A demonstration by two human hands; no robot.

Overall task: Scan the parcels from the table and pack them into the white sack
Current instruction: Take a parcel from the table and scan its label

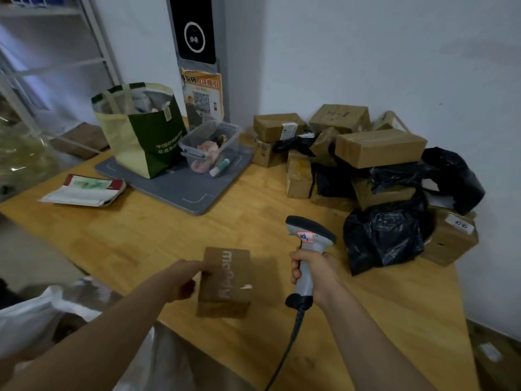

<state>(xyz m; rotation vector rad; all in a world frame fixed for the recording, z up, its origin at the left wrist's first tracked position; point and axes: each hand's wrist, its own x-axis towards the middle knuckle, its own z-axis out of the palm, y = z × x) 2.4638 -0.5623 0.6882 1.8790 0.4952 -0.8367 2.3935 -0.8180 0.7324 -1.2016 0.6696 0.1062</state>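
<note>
The left hand (pixel 183 281) has its fingers closed around the near side of a small brown box (pixel 225 277) printed with pale lettering. It holds the box at the near edge of the table (pixel 169 230); motion blur hides whether the box rests on the wood or is lifted just off it. Just to the right of that box, the right hand (pixel 313 273) is wrapped around the handle of a grey corded scanner (pixel 310 231), whose head points away from the person and past the box rather than at it. Below and to the left of the left hand, off the table edge, lies the white sack (pixel 25 317) with its mouth gaping; its contents cannot be made out. Beyond and to the right of the right hand, a pile of parcels (pixel 380 148), cardboard boxes and black plastic bags (pixel 386 235), sits against the wall. Judging from this, the task is far from finished. One parcel is in hand, about at the scan-or-pack step, and no label shows, so its scan cannot be confirmed. Most of the parcels are yet to be scanned and packed.
</note>
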